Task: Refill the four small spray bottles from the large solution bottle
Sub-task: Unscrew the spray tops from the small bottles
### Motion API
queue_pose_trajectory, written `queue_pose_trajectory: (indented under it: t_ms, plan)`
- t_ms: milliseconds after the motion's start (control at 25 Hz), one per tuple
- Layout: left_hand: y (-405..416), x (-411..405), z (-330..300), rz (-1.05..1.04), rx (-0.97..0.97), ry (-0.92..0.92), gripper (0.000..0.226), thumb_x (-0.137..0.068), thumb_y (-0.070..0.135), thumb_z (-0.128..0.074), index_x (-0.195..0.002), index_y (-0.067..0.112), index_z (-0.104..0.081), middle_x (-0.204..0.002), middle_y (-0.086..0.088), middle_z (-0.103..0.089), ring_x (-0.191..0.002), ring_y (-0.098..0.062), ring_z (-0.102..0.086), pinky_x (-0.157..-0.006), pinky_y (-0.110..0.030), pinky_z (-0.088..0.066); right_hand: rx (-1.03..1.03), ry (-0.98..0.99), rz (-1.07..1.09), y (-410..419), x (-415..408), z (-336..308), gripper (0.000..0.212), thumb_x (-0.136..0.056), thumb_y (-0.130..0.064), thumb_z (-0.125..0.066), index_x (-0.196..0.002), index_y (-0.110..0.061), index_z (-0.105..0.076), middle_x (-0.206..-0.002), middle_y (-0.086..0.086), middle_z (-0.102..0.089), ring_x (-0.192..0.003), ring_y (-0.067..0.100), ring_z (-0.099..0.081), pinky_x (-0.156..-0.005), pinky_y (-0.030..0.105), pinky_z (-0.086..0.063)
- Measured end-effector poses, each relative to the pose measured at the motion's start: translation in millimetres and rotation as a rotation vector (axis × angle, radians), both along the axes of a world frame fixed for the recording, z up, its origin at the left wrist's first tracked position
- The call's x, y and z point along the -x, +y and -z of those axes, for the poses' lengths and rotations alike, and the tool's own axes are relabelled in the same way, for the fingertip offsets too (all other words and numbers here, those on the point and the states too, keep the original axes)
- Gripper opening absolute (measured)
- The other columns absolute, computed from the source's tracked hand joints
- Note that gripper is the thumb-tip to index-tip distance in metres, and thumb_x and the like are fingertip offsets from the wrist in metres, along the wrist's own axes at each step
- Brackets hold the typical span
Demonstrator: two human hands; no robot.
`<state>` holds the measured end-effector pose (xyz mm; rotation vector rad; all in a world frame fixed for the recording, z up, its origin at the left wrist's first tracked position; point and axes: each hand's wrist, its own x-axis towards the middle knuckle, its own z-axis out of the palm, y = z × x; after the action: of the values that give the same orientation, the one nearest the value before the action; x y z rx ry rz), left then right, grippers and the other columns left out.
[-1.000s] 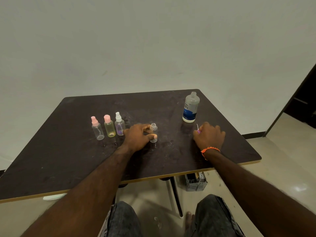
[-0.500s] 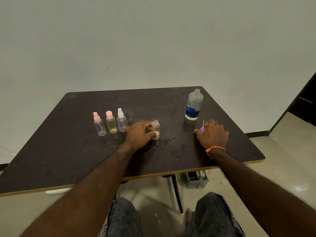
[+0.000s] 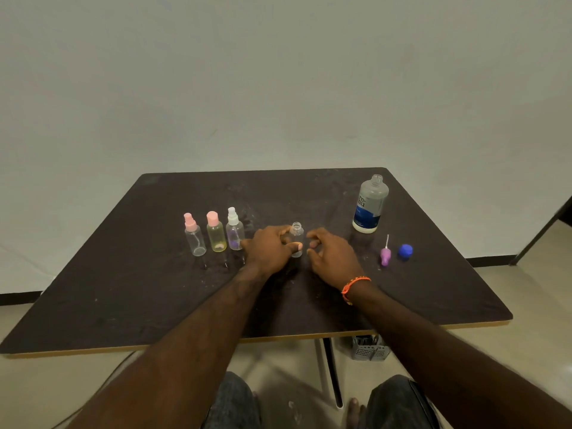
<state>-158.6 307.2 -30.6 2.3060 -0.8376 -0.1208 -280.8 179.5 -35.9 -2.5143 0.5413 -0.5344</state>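
1. A plain pale wall [image 3: 278, 88] fills the upper half of the view, above a light floor [image 3: 526, 305] with a dark skirting strip.
2. A dark brown desk [image 3: 154, 289] with a pale edge, scuffed and smeared, stands on a thin leg.
3. The large clear solution bottle with a blue label [image 3: 370, 205] stands uncapped at the far right of the desk.
4. The left hand [image 3: 269, 247] grips the open clear small bottle [image 3: 296, 232] mid-desk; its lower body is hidden behind the thumb.
5. The right hand [image 3: 332, 258] sits just right of that bottle, fingers curled and holding nothing.
6. Three capped small spray bottles stand in a row on the left: clear with pink top [image 3: 194, 235], yellow with pink top [image 3: 215, 232], clear with white top [image 3: 234, 229].
7. A purple spray nozzle with dip tube [image 3: 385, 253] and a blue cap [image 3: 405, 251] lie near the large bottle.
8. A grey slotted basket [image 3: 370, 349] under the desk is partly cut off by the desk edge.
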Motion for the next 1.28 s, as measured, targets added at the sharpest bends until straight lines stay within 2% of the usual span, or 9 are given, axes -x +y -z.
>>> queue_pose_trajectory:
  t_ms: [120,200,360,600,720,840,1080,1160,1280]
  plan:
    - [-19,-9,-4,-0.094,-0.035,0.013,0.034,-0.091,0.041,-0.073,-0.125,0.038,-0.071,-0.102,0.008,-0.078,-0.108,-0.019,-0.07,-0.1,-0.049,-0.048,-0.242,-0.047,0.047,-4,-42,6,0.038,-0.089,-0.011,-0.057,-0.126,-0.018,-0.062,-0.102,-0.001,-0.073,-0.093,0.014,-0.069,-0.089,0.036,-0.056]
    - [-32,-20,-5,-0.158,-0.028,0.04,0.037,-0.093,0.038,-0.074,-0.129,0.035,-0.069,-0.11,0.005,-0.078,-0.112,-0.024,-0.069,-0.102,-0.05,-0.048,-0.295,-0.052,0.055,-15,-64,9,0.04,-0.088,-0.005,-0.055,-0.125,-0.016,-0.066,-0.1,0.001,-0.075,-0.092,0.014,-0.071,-0.09,0.038,-0.057]
    - [-53,-36,-7,-0.303,-0.043,0.074,0.032,-0.093,0.037,-0.072,-0.126,0.037,-0.07,-0.116,0.002,-0.076,-0.118,-0.028,-0.065,-0.1,-0.046,-0.043,-0.264,-0.052,0.046,-31,-101,9,0.043,-0.085,-0.006,-0.056,-0.124,-0.017,-0.069,-0.104,0.004,-0.076,-0.1,0.019,-0.07,-0.093,0.037,-0.054]
    - [-62,-42,-5,-0.352,0.015,0.062,0.036,-0.092,0.033,-0.071,-0.128,0.034,-0.067,-0.118,-0.005,-0.075,-0.117,-0.034,-0.067,-0.1,-0.047,-0.052,-0.257,-0.053,0.05,-39,-121,10,0.035,-0.089,-0.009,-0.056,-0.117,-0.018,-0.073,-0.103,0.002,-0.076,-0.097,0.017,-0.07,-0.087,0.029,-0.054]
    - [-58,-33,-10,-0.354,-0.001,0.046,0.062,-0.094,0.03,-0.073,-0.151,0.023,-0.05,-0.132,-0.01,-0.07,-0.127,-0.036,-0.062,-0.104,-0.047,-0.051,-0.254,-0.034,0.059,-37,-115,7,0.034,-0.086,-0.008,-0.06,-0.117,-0.017,-0.072,-0.097,0.0,-0.076,-0.093,0.017,-0.07,-0.084,0.026,-0.053]
    - [-48,-16,-23,-0.357,0.015,-0.045,0.08,-0.094,0.033,-0.074,-0.16,0.013,-0.034,-0.142,-0.011,-0.063,-0.135,-0.037,-0.054,-0.108,-0.047,-0.045,-0.277,-0.054,0.103,-32,-101,0,0.035,-0.086,-0.009,-0.062,-0.119,-0.014,-0.068,-0.094,0.001,-0.073,-0.094,0.02,-0.069,-0.089,0.035,-0.054]
    - [6,2,-44,-0.331,0.152,-0.426,0.044,-0.091,0.03,-0.069,-0.133,0.021,-0.061,-0.131,0.0,-0.067,-0.125,-0.026,-0.053,-0.1,-0.046,-0.039,-0.256,-0.054,0.128,-12,-72,-17,0.044,-0.083,-0.006,-0.061,-0.126,-0.015,-0.06,-0.11,0.004,-0.068,-0.104,0.021,-0.065,-0.096,0.04,-0.052]
    - [29,-11,-48,-0.359,0.084,-0.495,0.046,-0.089,0.034,-0.071,-0.132,0.021,-0.06,-0.136,-0.001,-0.062,-0.13,-0.026,-0.049,-0.102,-0.046,-0.036,-0.238,-0.076,0.14,-3,-67,-21,0.041,-0.083,-0.008,-0.062,-0.123,-0.014,-0.061,-0.11,0.004,-0.068,-0.102,0.021,-0.065,-0.095,0.039,-0.053]
    - [51,-38,-51,-0.305,-0.169,-0.388,0.058,-0.093,0.051,-0.067,-0.14,0.018,-0.054,-0.144,-0.005,-0.058,-0.145,-0.029,-0.036,-0.112,-0.049,-0.027,-0.167,-0.083,0.124,9,-65,-28,0.035,-0.085,-0.01,-0.062,-0.12,-0.014,-0.062,-0.109,0.003,-0.068,-0.102,0.021,-0.065,-0.093,0.04,-0.053]
